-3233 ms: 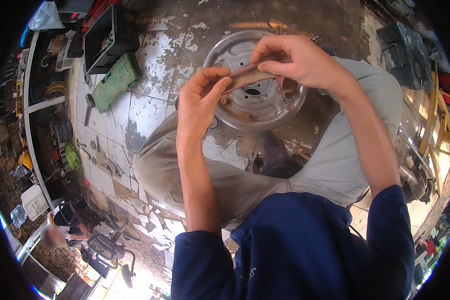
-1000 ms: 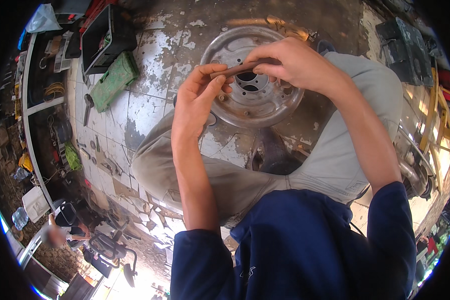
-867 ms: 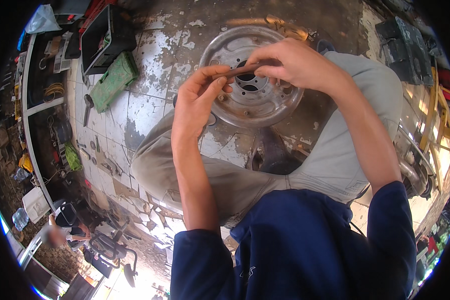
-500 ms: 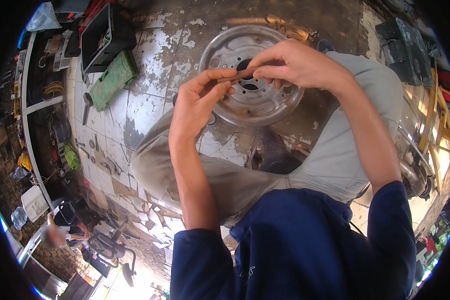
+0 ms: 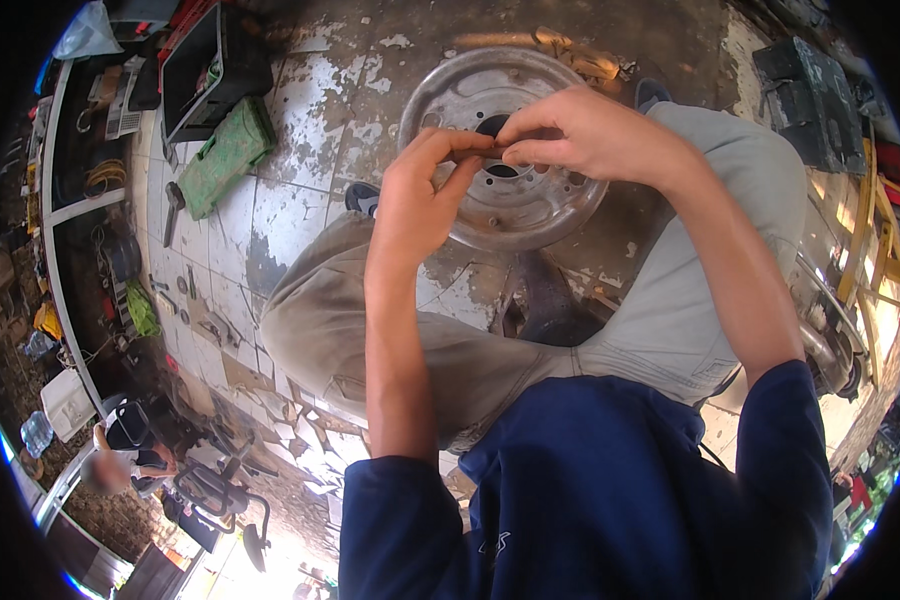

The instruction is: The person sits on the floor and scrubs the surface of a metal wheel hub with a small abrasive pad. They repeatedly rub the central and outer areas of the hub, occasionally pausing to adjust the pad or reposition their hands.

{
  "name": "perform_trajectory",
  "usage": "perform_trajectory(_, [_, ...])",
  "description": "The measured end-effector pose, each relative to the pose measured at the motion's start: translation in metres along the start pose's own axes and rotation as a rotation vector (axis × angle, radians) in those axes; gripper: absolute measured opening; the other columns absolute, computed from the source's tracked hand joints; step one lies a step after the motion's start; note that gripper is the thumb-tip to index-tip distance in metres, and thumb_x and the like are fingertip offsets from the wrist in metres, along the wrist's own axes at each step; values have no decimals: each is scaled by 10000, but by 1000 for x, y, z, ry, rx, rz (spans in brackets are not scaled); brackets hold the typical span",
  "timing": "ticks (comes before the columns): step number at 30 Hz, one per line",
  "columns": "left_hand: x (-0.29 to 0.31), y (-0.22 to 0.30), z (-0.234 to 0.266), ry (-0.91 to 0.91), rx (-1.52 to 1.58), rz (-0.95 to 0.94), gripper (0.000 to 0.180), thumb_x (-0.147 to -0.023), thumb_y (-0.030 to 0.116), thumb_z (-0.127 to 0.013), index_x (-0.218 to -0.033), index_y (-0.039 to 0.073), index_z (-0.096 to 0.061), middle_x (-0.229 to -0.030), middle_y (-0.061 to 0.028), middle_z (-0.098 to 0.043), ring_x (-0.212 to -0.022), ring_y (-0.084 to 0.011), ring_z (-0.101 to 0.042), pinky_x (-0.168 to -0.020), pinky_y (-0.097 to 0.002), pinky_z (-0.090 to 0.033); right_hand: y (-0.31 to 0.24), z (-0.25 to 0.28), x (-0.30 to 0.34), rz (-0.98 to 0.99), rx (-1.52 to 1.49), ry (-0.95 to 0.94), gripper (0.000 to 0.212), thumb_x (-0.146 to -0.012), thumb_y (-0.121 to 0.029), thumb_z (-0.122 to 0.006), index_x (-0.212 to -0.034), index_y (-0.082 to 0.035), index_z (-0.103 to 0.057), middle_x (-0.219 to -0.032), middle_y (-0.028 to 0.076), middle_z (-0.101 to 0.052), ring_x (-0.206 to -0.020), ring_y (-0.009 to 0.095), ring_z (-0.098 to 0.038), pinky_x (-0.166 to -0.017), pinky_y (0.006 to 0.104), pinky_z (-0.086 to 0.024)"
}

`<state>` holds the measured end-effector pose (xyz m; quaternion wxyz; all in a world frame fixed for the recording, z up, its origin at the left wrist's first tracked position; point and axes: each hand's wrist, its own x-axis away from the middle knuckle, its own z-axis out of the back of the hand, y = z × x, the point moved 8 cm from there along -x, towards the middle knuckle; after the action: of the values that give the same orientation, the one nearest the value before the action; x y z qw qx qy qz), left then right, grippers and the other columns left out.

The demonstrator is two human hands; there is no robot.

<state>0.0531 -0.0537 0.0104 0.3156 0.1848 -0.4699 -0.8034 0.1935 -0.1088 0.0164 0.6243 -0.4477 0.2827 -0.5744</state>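
A grey, worn steel wheel rim (image 5: 515,228) lies in front of my legs, its dark centre hole partly covered by my fingers. Above that hole my left hand (image 5: 420,195) and my right hand (image 5: 595,130) meet, both closed, fingertips nearly touching. Between them they pinch a thin brown strip (image 5: 489,154), like folded sandpaper; most of it is hidden by the fingers, so its exact kind is unclear. Neither hand visibly grips the rim.
On the tiled floor at left lie a green case (image 5: 228,158), a hammer-like tool (image 5: 173,212) and a black crate (image 5: 210,75). A dark metal box (image 5: 805,105) stands at far right. Another person (image 5: 135,455) sits at lower left. A dark stand (image 5: 548,300) lies between my legs.
My left hand has shifted right and slightly down, closing in on the right fingertips. Less of the brown strip shows between them. The wheel rim stays where it was.
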Motion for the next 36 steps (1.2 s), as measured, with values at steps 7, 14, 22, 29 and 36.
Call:
perform_trajectory(7, [2, -9, -3, -20, 131, 177, 193, -899, 66, -685, -1078, -7, -682, -983, -98, -703, -918, -179, -671, -806, -293, -509, 3, 2, -3, 100, 99, 72, 229, -876, -208, -685, -1008, -20, -682, -869, 133, -698, -802, 266, -651, -730, 376, -489])
perform_trajectory(14, [2, -11, -3, -5, 141, 228, 192, -921, 88, -679, -1071, -31, -671, -991, -104, -717, -926, -159, -678, -814, -290, -515, 3, -3, -4, 79, 125, 93, 229, -876, -207, -670, -1020, -30, -665, -940, 148, -699, -862, 319, -659, -741, 409, -487])
perform_trajectory(22, [3, -16, -1, 17, 241, 235, 216, -950, 88, -656, -1124, -39, -640, -954, -50, -692, -832, -74, -613, -757, -218, -483, -4, 0, -3, 117, 60, 133, 207, -879, -187, -666, -1004, -23, -672, -929, 142, -700, -854, 296, -659, -771, 387, -500])
perform_trajectory(29, [2, -18, 3, 18, 226, 268, 205, -954, 86, -648, -1118, -37, -644, -950, -55, -692, -831, -83, -620, -754, -214, -483, -4, 2, -3, 116, 64, 122, 212, -887, -184, -662, -1018, -19, -668, -930, 139, -695, -845, 288, -652, -770, 386, -496])
perform_trajectory(36, [3, -21, 16, 148, 272, 287, 185, -939, 109, -663, -1064, -26, -667, -888, -39, -699, -804, -79, -629, -731, -230, -499, -1, 10, -2, 95, 86, 162, 227, -904, -172, -652, -1083, -43, -707, -897, 119, -701, -790, 239, -647, -724, 349, -496])
